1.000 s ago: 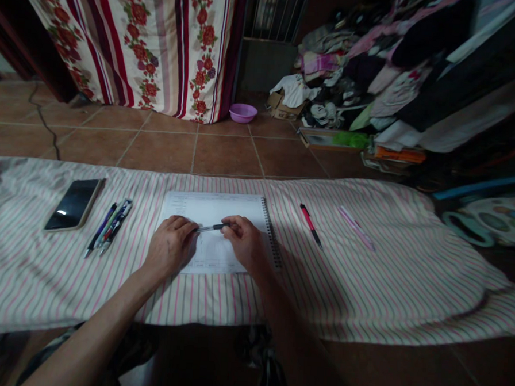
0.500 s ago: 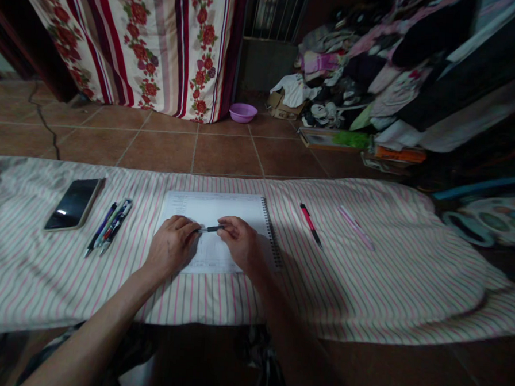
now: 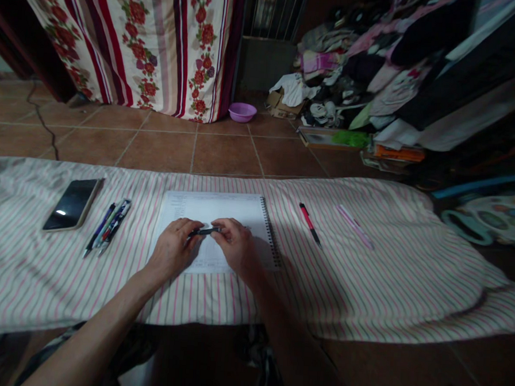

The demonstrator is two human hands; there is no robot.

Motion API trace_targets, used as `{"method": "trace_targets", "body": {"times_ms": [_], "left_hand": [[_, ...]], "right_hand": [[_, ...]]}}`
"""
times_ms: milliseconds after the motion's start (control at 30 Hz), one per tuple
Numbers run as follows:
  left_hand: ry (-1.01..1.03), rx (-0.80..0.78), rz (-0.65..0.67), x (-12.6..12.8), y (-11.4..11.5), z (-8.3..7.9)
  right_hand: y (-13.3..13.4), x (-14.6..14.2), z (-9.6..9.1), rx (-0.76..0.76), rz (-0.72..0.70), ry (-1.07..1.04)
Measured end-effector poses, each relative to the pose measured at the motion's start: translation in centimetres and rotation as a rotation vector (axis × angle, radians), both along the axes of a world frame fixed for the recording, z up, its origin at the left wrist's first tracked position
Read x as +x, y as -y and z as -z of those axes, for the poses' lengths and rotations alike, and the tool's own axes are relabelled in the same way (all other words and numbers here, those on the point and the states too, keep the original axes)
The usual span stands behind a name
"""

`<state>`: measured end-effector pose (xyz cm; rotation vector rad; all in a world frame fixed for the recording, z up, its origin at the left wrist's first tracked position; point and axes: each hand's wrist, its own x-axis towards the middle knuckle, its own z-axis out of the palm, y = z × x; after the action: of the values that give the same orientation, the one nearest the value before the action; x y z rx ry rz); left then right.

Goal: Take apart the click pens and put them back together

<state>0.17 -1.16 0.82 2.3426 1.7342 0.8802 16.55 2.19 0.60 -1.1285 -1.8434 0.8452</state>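
- Black pen (image 3: 204, 231) is held crosswise between both hands, over the notebook's page; can't really tell if it's touching the paper.
- Left hand (image 3: 173, 243) has its end pinched, thumb and fingers closed on it.
- Right hand (image 3: 238, 245) has fingertips pinched around the other end, so the two hands are pretty near each other.
- Notebook (image 3: 222, 207) lies flat underneath, spiral binding on the right-hand edge, some faint print on the page.
- Off to the right of it there's a red pen (image 3: 310, 225), then a pink pen (image 3: 354, 227) farther out.
- Over on the left, a few pens (image 3: 108, 228) bunched side by side, with a phone (image 3: 72, 205) just beyond them.
- All of that's on a striped cloth (image 3: 364, 296), kinda wrinkled.
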Motion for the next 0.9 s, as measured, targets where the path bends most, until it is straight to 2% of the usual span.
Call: {"method": "trace_targets", "body": {"times_ms": [233,467,600,700,900], "left_hand": [[0.123,-0.041,0.036,0.1,0.0,-0.2],[0.246,-0.075,0.060,0.2,0.0,-0.5],[0.294,-0.059,0.064,0.3,0.0,-0.6],[0.351,-0.016,0.045,0.4,-0.1,-0.6],[0.353,-0.042,-0.007,0.4,-0.2,-0.6]], "right_hand": [[0.1,-0.1,-0.2,-0.058,-0.022,-0.077],[-0.2,-0.4,0.3,-0.300,-0.028,-0.373],[-0.4,-0.3,0.1,-0.421,-0.071,-0.457],[-0.4,-0.3,-0.4,-0.452,-0.094,-0.505],[-0.2,-0.4,-0.7,-0.489,-0.063,-0.539]]}}
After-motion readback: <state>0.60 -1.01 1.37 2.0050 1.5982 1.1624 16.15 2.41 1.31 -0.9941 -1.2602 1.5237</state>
